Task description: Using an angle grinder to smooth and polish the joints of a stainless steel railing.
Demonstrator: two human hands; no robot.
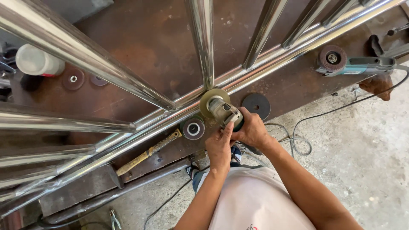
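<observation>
My right hand [252,128] and left hand [220,145] both close their grip around the grey-bodied angle grinder [224,111]. Its yellowish disc [213,100] sits just beyond my fingers, against the shiny steel tube frame [272,59] lying on the rusty brown surface [140,42].

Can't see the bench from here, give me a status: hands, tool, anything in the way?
Left hand and right hand both closed on the angle grinder. Its disc is at the steel rail joint. Loose disc and hammer beside it.
</observation>
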